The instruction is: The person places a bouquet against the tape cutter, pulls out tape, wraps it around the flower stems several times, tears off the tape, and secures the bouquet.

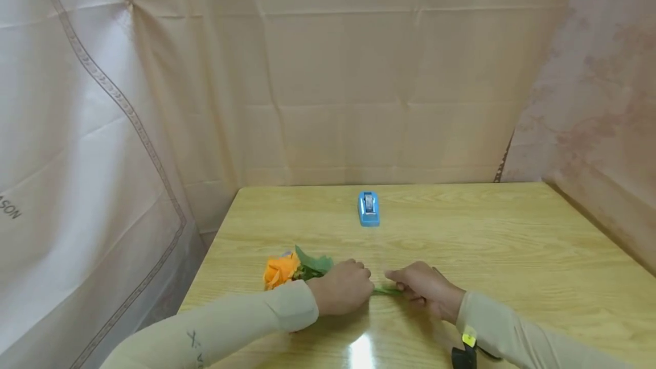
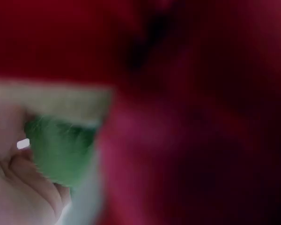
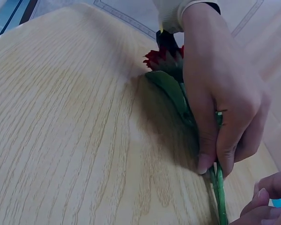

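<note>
My left hand grips a small bunch of artificial flowers by its green stems, with fingers and thumb close together round them. An orange rose and a green leaf show on the left of that hand. A red flower appears behind it in the right wrist view, and blurred red petals fill most of the left wrist view. My right hand is at the stem ends, its fingers bent beside them; I cannot tell whether they pinch anything.
A blue tape dispenser stands toward the back of the wooden table, beyond both hands. Pale hanging sheets enclose the table at the back and sides. A black strap with a yellow tag hangs at the right wrist.
</note>
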`<state>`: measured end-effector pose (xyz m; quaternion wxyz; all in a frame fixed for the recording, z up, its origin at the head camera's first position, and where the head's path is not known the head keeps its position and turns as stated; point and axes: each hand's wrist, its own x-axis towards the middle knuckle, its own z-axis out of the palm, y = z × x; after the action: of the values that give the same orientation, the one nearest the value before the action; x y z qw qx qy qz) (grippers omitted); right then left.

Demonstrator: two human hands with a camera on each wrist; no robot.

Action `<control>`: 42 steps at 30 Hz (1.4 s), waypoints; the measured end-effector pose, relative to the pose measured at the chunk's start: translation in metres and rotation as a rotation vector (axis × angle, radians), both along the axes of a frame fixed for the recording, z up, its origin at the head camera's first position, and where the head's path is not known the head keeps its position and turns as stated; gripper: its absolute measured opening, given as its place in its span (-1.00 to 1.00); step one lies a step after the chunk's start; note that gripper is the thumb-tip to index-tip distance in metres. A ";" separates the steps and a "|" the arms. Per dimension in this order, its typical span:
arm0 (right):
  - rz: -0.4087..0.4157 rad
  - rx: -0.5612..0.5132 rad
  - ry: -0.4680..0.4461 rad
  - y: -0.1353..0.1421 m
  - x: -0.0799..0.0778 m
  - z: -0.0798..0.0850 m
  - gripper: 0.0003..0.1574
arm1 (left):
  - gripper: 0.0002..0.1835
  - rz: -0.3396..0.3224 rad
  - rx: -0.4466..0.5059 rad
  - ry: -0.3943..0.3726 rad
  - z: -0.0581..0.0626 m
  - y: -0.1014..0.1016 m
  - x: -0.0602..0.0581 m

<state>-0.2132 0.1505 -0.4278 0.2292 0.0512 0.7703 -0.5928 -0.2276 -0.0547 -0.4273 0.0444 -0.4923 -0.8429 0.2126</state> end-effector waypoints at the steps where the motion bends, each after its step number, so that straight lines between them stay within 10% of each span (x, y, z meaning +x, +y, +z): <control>1: -0.002 -0.001 -0.001 0.000 0.000 0.000 -0.52 | -0.87 0.004 0.007 -0.001 -0.001 0.000 0.000; 19: 0.010 -0.024 0.011 -0.002 -0.002 0.003 -0.52 | -0.74 0.039 0.053 0.117 -0.008 0.005 -0.003; 42: -0.142 -0.041 0.008 -0.015 0.007 -0.006 -0.54 | -0.80 0.098 0.301 -0.082 0.001 0.008 -0.030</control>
<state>-0.2066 0.1353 -0.4335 0.1846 0.0986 0.7534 -0.6234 -0.2573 -0.0468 -0.4268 0.0732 -0.4468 -0.8892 0.0655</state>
